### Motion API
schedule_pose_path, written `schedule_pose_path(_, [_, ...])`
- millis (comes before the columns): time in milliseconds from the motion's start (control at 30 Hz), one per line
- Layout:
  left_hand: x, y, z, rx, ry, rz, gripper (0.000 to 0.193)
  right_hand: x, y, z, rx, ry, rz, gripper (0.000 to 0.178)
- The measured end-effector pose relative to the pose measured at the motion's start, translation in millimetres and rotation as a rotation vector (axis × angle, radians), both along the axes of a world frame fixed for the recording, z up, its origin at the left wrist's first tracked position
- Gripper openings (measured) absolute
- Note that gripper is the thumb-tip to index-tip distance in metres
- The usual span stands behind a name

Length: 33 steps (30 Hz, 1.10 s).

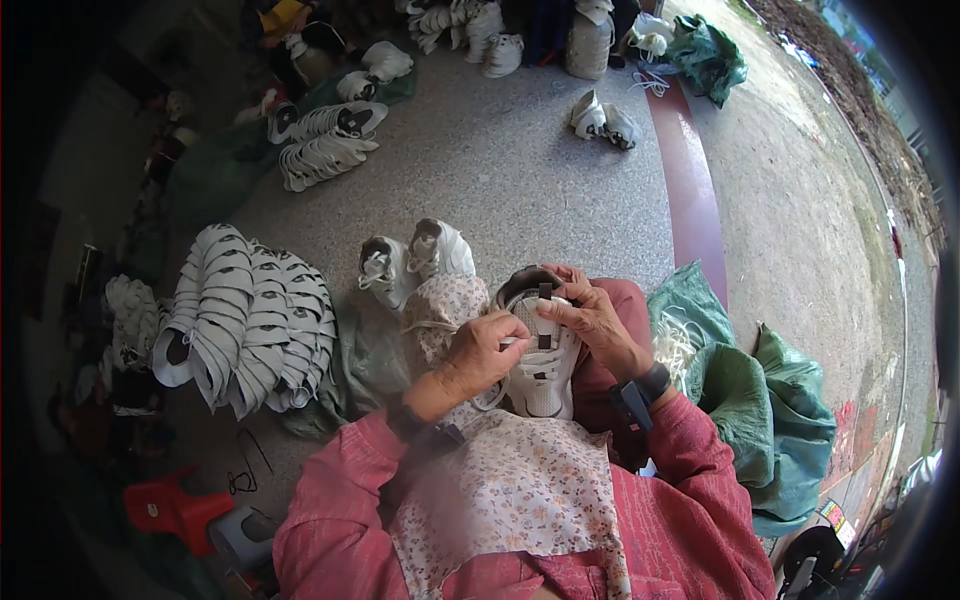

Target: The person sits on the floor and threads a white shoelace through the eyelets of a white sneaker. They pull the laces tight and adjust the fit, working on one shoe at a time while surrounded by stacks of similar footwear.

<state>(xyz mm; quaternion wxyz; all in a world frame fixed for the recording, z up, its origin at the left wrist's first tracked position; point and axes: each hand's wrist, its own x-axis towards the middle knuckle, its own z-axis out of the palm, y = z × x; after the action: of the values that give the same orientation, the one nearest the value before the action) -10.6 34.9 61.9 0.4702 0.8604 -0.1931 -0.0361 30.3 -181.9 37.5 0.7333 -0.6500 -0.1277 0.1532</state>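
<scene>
Both hands work a white shoe (pixel 540 370) on my lap: left hand (pixel 487 350) pinches a white lace (pixel 432 325), right hand (pixel 590 315) grips the tongue. I judge even tension matters. Stacked shoe uppers (pixel 250 320) lie on the floor beside me.

Speckled grey concrete floor (pixel 520 170), dark red stripe (pixel 690 180) running across it; daylight; red plastic stool (pixel 170 510) lower left.

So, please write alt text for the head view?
Both hands, left and right, hold a white shoe on a floral apron, the left pinching its lace. Stacked uppers lie left, a green bag right.
</scene>
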Motion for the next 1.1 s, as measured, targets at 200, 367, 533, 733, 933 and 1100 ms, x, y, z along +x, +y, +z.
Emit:
schedule_pose_path(200, [9.3, -9.3, 5.8, 0.233, -0.249, -0.105, 0.018, 4.5, -6.3, -4.0, -0.007, -0.021, 0.007, 0.016])
schedule_pose_path(367, [20.2, -6.1, 11.8, 0.086, -0.312, 0.041, 0.067, 1.0, -22.2, -4.7, 0.030, 0.086, -0.037, 0.029])
schedule_pose_path(533, [44.3, 7.5, 3.1, -0.273, 0.383, -0.131, 0.080, -21.3, -24.0, 13.3, -0.409, -0.369, -0.166, 0.027])
schedule_pose_path(733, [37.9, 14.5, -14.1, -0.328, 0.591, -0.218, 0.071, -53.8, -14.8, 12.9, -0.370, -0.259, -0.086, 0.015])
schedule_pose_path(933, [36.1, 14.8, -8.6, 0.181, 0.363, -0.138, 0.076, -64.0, -19.8, 5.4, -0.317, -0.307, -0.086, 0.021])
schedule_pose_path(1100, [32.9, 9.2, -5.9, 0.208, 0.357, -0.115, 0.077, -60.4, -19.2, 8.0, -0.447, -0.314, -0.008, 0.027])
